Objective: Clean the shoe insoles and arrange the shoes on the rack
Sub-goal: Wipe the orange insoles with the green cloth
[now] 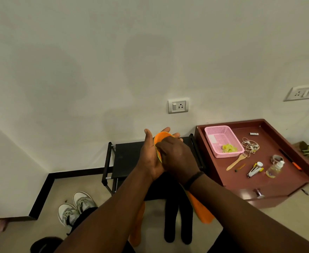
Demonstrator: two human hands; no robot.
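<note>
An orange insole with a rounded toe end and a thin yellow-green edge lies flat across the left hand, whose fingers are straight and spread beneath it, above the black shoe rack. The right hand presses down on the insole's middle; its fingers are hidden, so their state cannot be told.

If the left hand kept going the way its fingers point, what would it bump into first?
Probably the white wall. The left hand, holding the orange insole, points up and away over the black shoe rack. Nothing else shows in that line, though depth is hard to judge.
</note>
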